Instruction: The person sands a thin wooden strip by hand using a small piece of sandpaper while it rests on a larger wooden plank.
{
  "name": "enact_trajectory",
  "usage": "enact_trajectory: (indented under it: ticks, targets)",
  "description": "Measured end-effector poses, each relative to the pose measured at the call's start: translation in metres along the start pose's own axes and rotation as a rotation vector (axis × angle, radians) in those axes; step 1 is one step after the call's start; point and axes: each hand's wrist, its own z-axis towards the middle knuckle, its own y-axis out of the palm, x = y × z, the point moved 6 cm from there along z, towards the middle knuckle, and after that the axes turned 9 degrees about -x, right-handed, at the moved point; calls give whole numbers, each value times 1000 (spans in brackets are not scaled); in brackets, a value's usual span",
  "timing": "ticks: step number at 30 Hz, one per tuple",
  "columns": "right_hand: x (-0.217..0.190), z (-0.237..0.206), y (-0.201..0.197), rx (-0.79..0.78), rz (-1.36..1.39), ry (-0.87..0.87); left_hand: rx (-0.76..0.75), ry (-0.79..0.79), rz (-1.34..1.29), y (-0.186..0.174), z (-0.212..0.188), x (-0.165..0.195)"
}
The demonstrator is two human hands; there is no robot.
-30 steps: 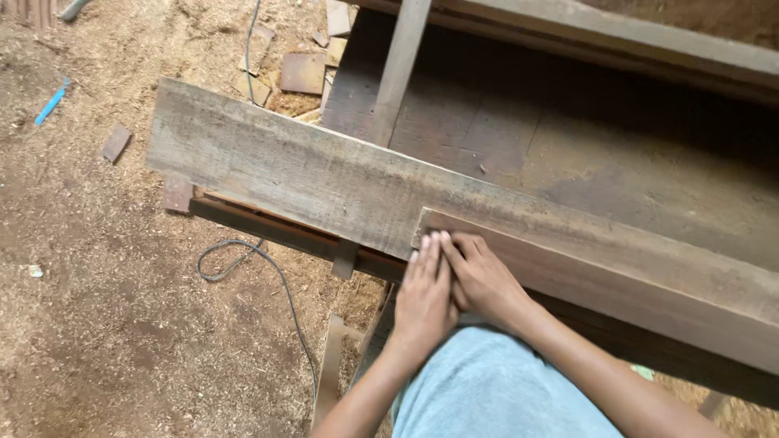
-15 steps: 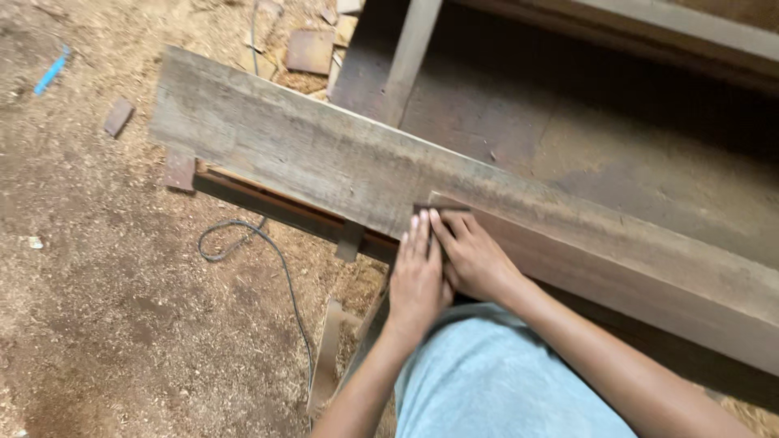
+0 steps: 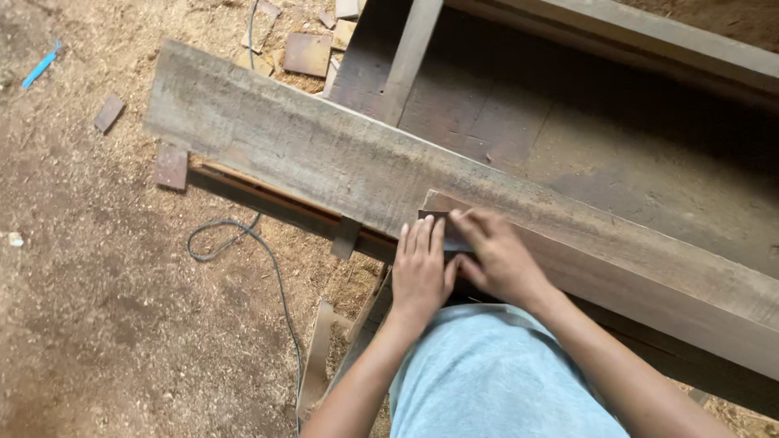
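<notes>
A small dark square (image 3: 442,231) lay flat on the plank (image 3: 324,158), at the end of a thinner board (image 3: 617,259) near its front edge. Both hands pressed it down with fingers flat, not clenched: left (image 3: 419,272), right (image 3: 495,255). No mark showed yet. A cable (image 3: 243,243) curled on the sawdust floor (image 3: 97,324).

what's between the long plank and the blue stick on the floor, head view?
Head view: between the long plank and blue stick lies sawdust-covered floor and one small wood offcut.
</notes>
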Motion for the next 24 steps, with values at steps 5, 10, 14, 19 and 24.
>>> enact_trajectory:
  ticks: [5,10,14,19,24]
  targets:
    - [33,-13,-1,-60,-232,272,99,44,128,8,14,-16]
    - [40,-17,10,1,-235,280,182,-91,-197,2,15,-50]
    - [38,-23,10,114,-145,252,175,-352,-519,-10,20,-81]
    - [34,-25,9,130,-102,260,215,253,-651,-23,26,-45]
    - [28,-29,-2,148,-97,269,-228,-387,-671,9,21,-55]
